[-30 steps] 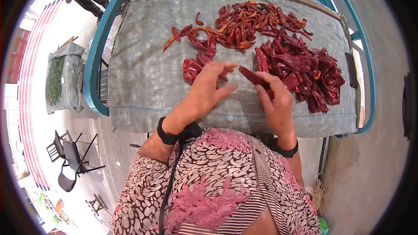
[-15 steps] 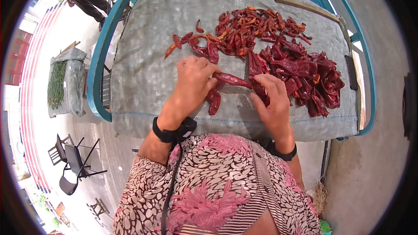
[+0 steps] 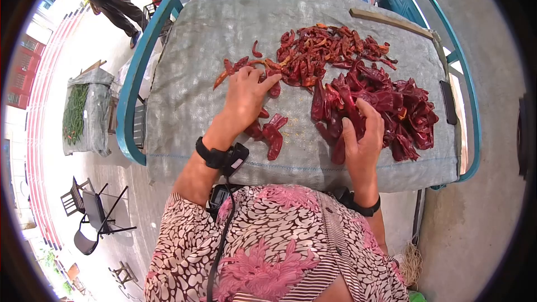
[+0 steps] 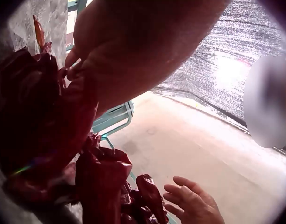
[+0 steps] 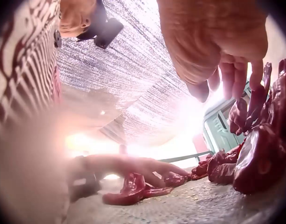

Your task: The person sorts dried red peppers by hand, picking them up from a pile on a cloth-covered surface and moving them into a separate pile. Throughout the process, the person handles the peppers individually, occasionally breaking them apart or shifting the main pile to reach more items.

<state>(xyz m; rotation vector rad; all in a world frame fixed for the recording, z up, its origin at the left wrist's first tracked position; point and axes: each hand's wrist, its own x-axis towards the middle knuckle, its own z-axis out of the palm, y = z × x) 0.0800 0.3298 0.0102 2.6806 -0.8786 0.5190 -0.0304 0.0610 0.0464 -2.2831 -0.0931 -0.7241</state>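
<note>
The left hand [image 3: 245, 98] reaches over the small group of red peppers [image 3: 274, 138] at the left, its fingertips by a pepper near the orange-tipped ones; whether they touch it is hidden. In the right wrist view that hand [image 5: 133, 164] lies low with extended fingers over glossy peppers [image 5: 129, 190]. The right hand [image 3: 364, 134] is at the near left edge of the large dark red pile [image 3: 386, 100], thumb and fingers apart. Nothing shows in its grasp in the right wrist view, where the hand [image 5: 217, 42] hangs above the peppers [image 5: 261, 161].
Smaller shrivelled peppers [image 3: 321, 50] form a pile at the back of the grey woven sheet [image 3: 190, 78]. A wooden strip [image 3: 391, 22] and a black phone-like object [image 3: 448, 102] lie at the right. Blue rails [image 3: 131, 100] flank the sheet. A person [image 3: 112, 0] stands back left.
The long pepper between the hands has left the left hand and now lies by the large pile's left edge. The left hand has moved over the left peppers; the right hand has spread its fingers.
</note>
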